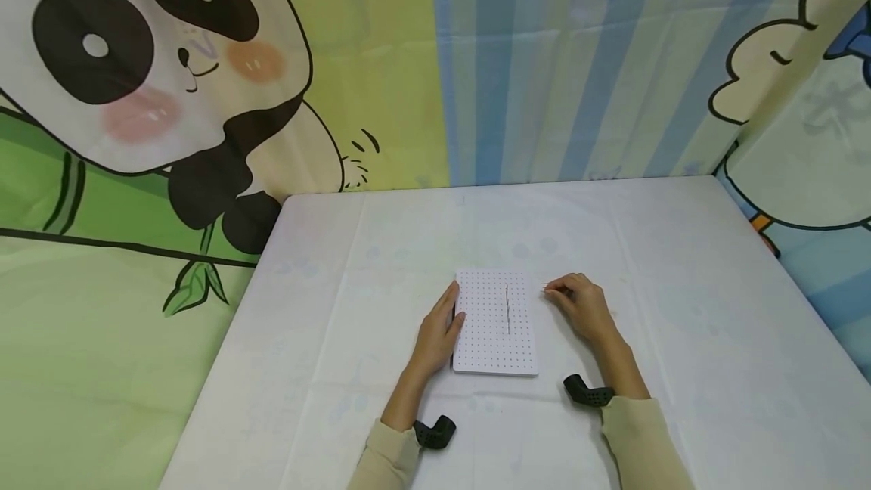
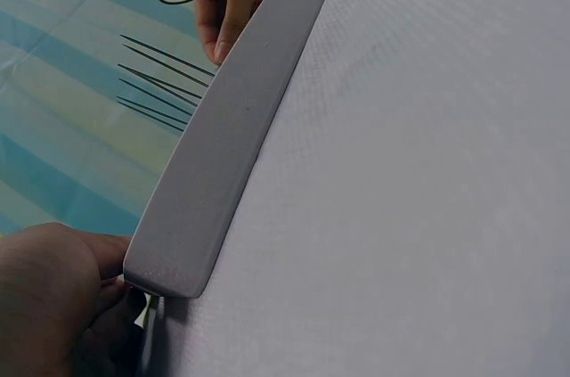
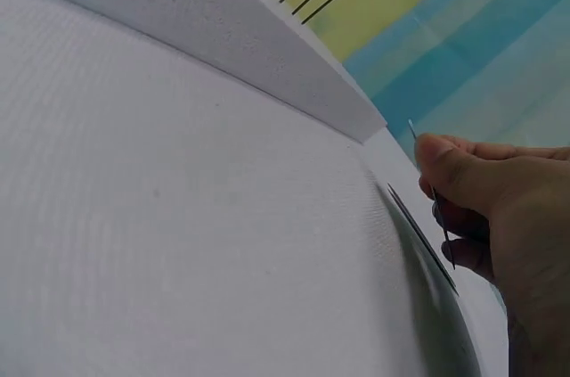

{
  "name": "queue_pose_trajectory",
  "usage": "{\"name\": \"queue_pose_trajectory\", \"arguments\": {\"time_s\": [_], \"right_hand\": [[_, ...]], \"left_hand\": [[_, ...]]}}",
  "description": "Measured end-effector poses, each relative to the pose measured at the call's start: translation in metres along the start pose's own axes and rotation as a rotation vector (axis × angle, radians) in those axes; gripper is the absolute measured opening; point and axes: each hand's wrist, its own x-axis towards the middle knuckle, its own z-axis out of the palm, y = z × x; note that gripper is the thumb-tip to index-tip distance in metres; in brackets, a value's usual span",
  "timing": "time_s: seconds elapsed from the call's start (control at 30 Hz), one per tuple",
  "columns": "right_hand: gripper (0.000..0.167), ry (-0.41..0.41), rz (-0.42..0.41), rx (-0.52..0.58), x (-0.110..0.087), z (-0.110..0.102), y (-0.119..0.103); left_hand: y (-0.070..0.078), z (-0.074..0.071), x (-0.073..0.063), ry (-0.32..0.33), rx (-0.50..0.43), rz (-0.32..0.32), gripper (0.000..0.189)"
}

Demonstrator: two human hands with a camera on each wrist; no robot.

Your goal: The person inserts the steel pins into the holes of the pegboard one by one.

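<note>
A white board (image 1: 486, 358) with a grid of small holes lies on the table. Several thin needles (image 1: 507, 312) stand upright in one line in its right half; their dark shafts show in both wrist views. My left hand (image 1: 433, 335) rests along the board's left edge, fingers fairly straight, thumb at the rim. To the right of the board, my right hand (image 1: 581, 306) pinches a needle (image 3: 447, 239) between thumb and fingertips. A second needle-like piece (image 3: 423, 239) shows beside it; whether the hand also holds that one I cannot tell.
A white cloth covers the table (image 1: 381, 248). Behind it hangs a printed curtain (image 1: 381, 59) with a panda and blue stripes. Black wrist cameras (image 1: 435, 432) sit on both forearms, close above the cloth.
</note>
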Motion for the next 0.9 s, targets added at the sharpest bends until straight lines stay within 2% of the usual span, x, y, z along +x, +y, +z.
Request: {"name": "queue_pose_trajectory", "arguments": {"time_s": [0.17, 0.43, 0.57, 0.63, 0.73, 0.9], "right_hand": [[0.005, 0.03, 0.01, 0.084, 0.003, 0.005, -0.007], [0.006, 0.103, -0.028, 0.231, 0.017, 0.018, -0.025], [0.007, 0.138, -0.013, 0.347, 0.022, 0.027, -0.034], [0.008, 0.131, -0.003, 0.418, 0.023, 0.025, -0.045], [0.009, 0.106, 0.016, 0.521, 0.024, 0.029, -0.05], [0.009, 0.084, 0.044, 0.572, 0.024, 0.039, -0.043]], "left_hand": [[-0.001, 0.0, 0.0, -0.002, 0.009, -0.001, 0.055], [-0.001, 0.0, 0.0, 0.006, 0.012, 0.01, 0.055], [0.0, 0.001, -0.001, 0.007, 0.005, 0.012, 0.055], [0.001, 0.002, -0.001, 0.005, 0.0, 0.01, 0.055], [0.001, 0.002, -0.001, 0.004, -0.001, 0.01, 0.055], [0.002, 0.0, 0.0, 0.0, 0.006, 0.01, 0.055]]}}
